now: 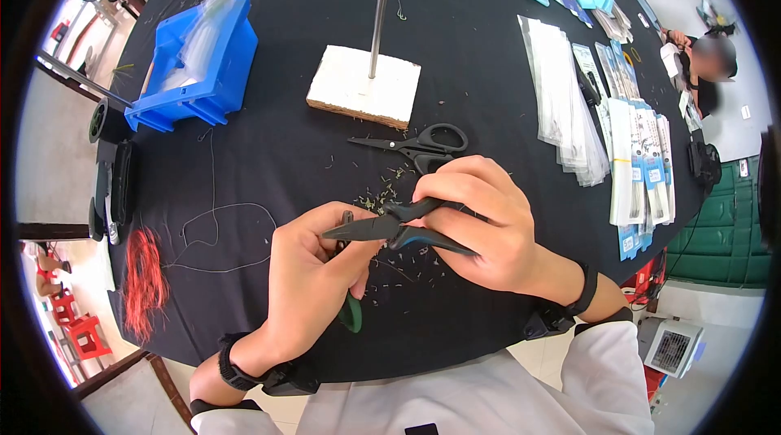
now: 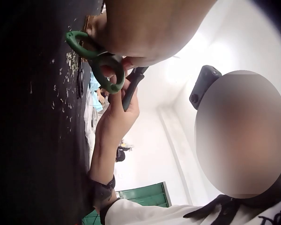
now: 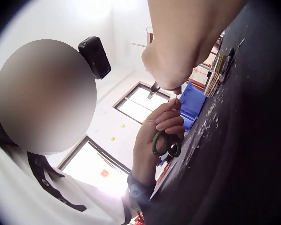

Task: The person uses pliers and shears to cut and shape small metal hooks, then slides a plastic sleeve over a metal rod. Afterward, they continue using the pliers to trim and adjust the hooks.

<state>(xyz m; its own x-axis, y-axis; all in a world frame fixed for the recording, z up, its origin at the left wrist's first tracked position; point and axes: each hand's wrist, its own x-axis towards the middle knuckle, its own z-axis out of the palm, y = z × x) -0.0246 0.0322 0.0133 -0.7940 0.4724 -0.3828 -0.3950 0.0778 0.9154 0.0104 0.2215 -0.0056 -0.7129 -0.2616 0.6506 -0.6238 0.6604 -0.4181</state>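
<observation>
My right hand [image 1: 492, 228] grips a pair of pliers [image 1: 370, 229] with black and blue handles, their nose pointing left across the fingertips of my left hand [image 1: 305, 280]. That left hand holds green-handled scissors [image 1: 351, 315] against its palm; both green finger loops [image 3: 155, 145] show below the fingers in the right wrist view. Its thumb and forefinger come together beside the plier nose, and what they pinch there is too small to tell. Black scissors [image 1: 419, 145] lie on the dark cloth just beyond the right hand. Small clippings [image 1: 382, 191] are scattered under both hands.
A white block [image 1: 346, 81] with an upright metal rod [image 1: 382, 12] stands ahead. To the left are a blue bin [image 1: 232, 61], red strands [image 1: 145, 284] and a loop of thin line [image 1: 215, 269]. Clear plastic sleeves [image 1: 561, 102] and printed packets [image 1: 643, 158] lie right.
</observation>
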